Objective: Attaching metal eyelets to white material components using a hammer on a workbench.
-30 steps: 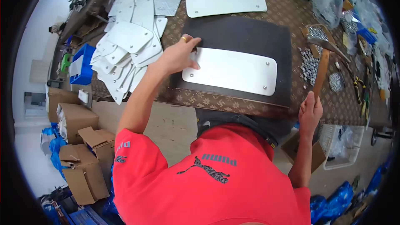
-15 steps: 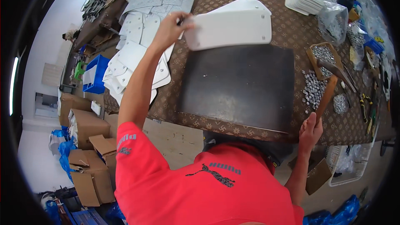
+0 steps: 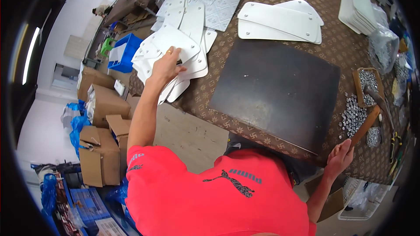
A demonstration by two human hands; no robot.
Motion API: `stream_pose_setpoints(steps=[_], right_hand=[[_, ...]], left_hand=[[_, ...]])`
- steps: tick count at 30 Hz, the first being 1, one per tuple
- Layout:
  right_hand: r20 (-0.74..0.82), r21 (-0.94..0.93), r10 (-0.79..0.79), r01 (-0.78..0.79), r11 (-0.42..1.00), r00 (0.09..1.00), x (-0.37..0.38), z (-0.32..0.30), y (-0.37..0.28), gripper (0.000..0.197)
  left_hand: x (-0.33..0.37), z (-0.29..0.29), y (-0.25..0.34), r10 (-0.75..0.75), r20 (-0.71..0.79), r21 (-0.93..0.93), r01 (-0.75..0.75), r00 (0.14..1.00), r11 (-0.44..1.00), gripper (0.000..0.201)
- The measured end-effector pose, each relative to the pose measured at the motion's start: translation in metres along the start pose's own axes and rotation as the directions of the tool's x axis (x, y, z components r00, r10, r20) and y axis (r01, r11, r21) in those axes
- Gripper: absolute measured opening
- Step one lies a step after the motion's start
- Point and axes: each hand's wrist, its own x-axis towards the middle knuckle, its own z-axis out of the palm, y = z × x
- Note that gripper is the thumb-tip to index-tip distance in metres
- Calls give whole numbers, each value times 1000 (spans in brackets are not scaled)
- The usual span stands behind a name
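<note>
One hammer (image 3: pixel 365 126) and one tray (image 3: pixel 357 88) at three o'clock; one mat (image 3: pixel 278 91); three panels (image 3: pixel 280 22) at one, one heap (image 3: pixel 173 39) of them at eleven; one bin (image 3: pixel 127 54) at ten.

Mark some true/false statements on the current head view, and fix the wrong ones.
1. The right hand grips a hammer by its wooden handle. True.
2. The left hand grips a second hammer. False: it is over the pile of white panels; contact is hard to tell.
3. The dark board lies between that pile and the shallow tray. True.
4. The shallow tray is empty. False: small metal parts fill much of it.
5. Loose shiny studs lie beside the tray. True.
6. Every white panel is in the pile. False: overlapping panels lie beyond the board.
</note>
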Motion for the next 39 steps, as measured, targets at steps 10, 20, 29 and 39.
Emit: stream_pose_setpoints(steps=[10, 20, 29, 39], right_hand=[[-27, -81, -16, 14, 997, 999, -2, 8, -5, 35], [31, -61, -66, 68, 996, 997, -3, -1, -2, 34], [83, -167, -69, 82, 983, 994, -20, 2, -19, 33], [491, -370, 6, 202, 907, 871, -68, 93, -52, 25]], left_hand=[[-37, -66, 90, 443, -603, 197, -414, 663, 889, 28], [-101, 20, 308, 681, -414, -557, -760, 604, 336, 23], [-74, 34, 173, 162, -155, -976, -176, 975, 130, 21], [-41, 71, 143, 65, -103, -995, -104, 993, 11, 20]])
